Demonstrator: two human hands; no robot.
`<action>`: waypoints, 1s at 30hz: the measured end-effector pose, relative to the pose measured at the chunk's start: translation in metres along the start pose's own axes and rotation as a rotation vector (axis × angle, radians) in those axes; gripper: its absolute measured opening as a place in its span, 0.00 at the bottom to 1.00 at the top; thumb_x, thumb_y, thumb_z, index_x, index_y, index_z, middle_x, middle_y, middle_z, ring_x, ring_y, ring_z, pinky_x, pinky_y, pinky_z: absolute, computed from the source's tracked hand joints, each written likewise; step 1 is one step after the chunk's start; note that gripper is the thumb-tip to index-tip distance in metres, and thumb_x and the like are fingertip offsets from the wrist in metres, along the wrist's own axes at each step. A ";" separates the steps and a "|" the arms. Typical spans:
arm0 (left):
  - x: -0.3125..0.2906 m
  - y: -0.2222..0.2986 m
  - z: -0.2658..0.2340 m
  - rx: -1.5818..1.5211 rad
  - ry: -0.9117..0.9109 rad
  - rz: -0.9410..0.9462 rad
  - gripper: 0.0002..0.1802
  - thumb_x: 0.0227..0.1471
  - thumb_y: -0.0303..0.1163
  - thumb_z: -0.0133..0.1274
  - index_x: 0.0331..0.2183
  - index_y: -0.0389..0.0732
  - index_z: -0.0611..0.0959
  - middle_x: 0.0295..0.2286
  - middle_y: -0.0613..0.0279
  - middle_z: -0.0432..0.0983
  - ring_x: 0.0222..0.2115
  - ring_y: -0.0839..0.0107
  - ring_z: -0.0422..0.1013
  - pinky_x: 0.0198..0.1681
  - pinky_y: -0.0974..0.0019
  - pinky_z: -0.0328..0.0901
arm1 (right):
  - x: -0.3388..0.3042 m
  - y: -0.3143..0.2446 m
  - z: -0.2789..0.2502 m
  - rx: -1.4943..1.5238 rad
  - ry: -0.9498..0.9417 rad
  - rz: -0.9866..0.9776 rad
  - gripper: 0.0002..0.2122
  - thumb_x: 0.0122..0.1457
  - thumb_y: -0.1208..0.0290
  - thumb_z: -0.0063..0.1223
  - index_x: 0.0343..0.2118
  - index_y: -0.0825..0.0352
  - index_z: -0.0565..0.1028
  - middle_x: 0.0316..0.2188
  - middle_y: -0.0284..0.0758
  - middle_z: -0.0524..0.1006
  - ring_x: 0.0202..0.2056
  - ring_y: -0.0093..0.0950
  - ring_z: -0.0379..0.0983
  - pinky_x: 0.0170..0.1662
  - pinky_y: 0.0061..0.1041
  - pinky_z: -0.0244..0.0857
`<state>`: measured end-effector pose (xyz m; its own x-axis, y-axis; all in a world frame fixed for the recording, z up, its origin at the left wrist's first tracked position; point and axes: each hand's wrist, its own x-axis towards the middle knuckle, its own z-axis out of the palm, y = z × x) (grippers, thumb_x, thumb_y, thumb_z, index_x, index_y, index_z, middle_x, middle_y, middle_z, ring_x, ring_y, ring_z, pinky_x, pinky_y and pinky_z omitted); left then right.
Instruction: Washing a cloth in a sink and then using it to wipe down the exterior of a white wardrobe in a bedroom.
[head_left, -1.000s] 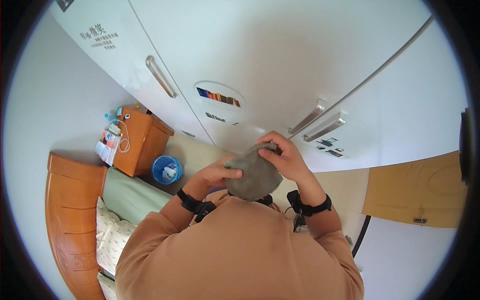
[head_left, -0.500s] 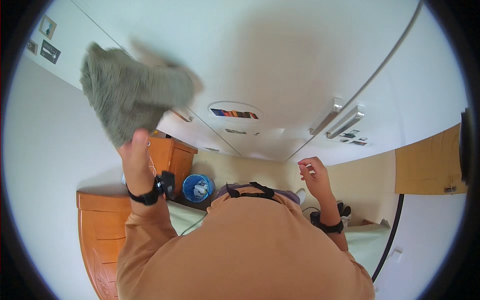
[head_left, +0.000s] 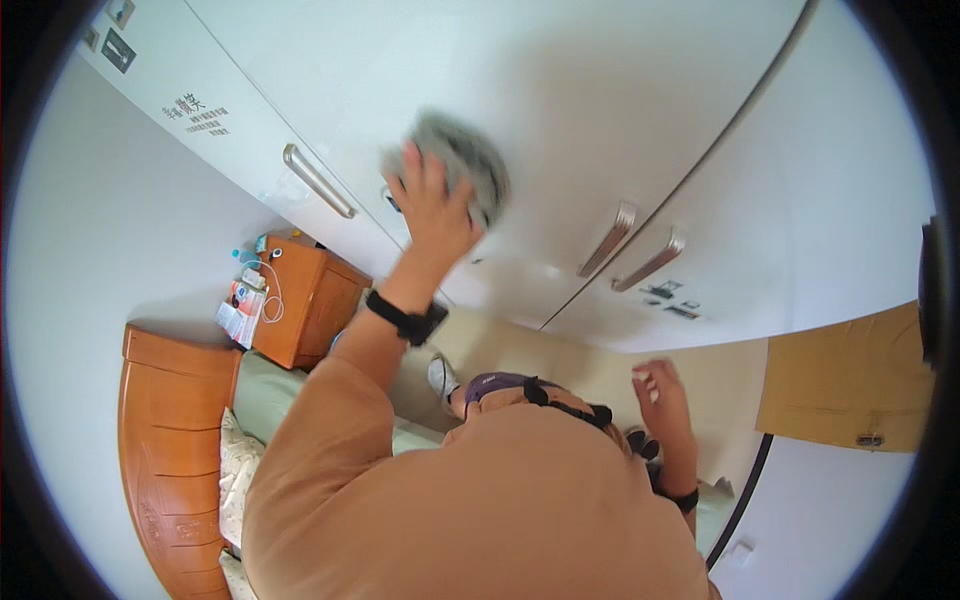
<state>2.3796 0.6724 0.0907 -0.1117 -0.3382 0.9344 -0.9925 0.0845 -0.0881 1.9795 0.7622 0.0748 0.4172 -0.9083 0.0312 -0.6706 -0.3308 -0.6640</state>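
Note:
With its fingers spread, my left hand (head_left: pixel 438 205) presses a fuzzy grey-green cloth (head_left: pixel 478 160) against the white wardrobe door (head_left: pixel 560 110). Part of the cloth is hidden under the palm, and its edges are blurred. Left of it, a slim metal handle (head_left: pixel 318 182) runs along the neighbouring door. My right hand (head_left: pixel 664 400) hangs low in front of the wardrobe, fingers loosely bent, with nothing visible in them and apart from any surface.
Two metal handles, one on the left door (head_left: pixel 607 240) and one on the right door (head_left: pixel 648 260), flank a seam. A wooden nightstand (head_left: pixel 300 300) with small items stands beside a carved headboard (head_left: pixel 165 440). Pillows and pale green bedding lie behind me. A brown panel (head_left: pixel 840 385) is at right.
My left hand has swung right with the cloth, which hung spread out before and is now bunched against the door. The right hand is slightly lower and further right. The view has shifted.

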 end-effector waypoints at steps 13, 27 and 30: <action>-0.045 -0.019 -0.032 -0.029 -0.563 -0.308 0.26 0.31 0.27 0.49 0.38 0.27 0.74 0.55 0.35 0.50 0.57 0.28 0.38 0.52 0.23 0.30 | 0.010 0.006 0.084 0.050 -0.173 0.244 0.06 0.53 0.75 0.51 0.35 0.66 0.72 0.35 0.40 0.70 0.37 0.42 0.69 0.38 0.35 0.65; 0.005 -0.077 -0.024 -0.183 0.129 -0.296 0.16 0.55 0.29 0.42 0.42 0.28 0.70 0.40 0.40 0.66 0.41 0.44 0.61 0.48 0.51 0.54 | 0.032 -0.010 0.164 0.030 -0.298 -0.121 0.06 0.53 0.73 0.52 0.34 0.64 0.72 0.36 0.38 0.71 0.36 0.39 0.70 0.38 0.34 0.66; -0.097 -0.010 -0.003 -0.486 -0.065 -0.714 0.27 0.57 0.27 0.38 0.54 0.23 0.53 0.55 0.38 0.50 0.56 0.50 0.49 0.60 0.58 0.40 | 0.008 0.009 0.128 0.004 -0.368 -0.135 0.06 0.53 0.73 0.52 0.34 0.64 0.72 0.36 0.38 0.71 0.36 0.40 0.70 0.38 0.34 0.66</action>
<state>2.4005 0.7070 0.0024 0.5127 -0.5148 0.6871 -0.6967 0.2181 0.6834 2.0551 0.7845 -0.0265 0.6943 -0.7037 -0.1509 -0.5922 -0.4394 -0.6754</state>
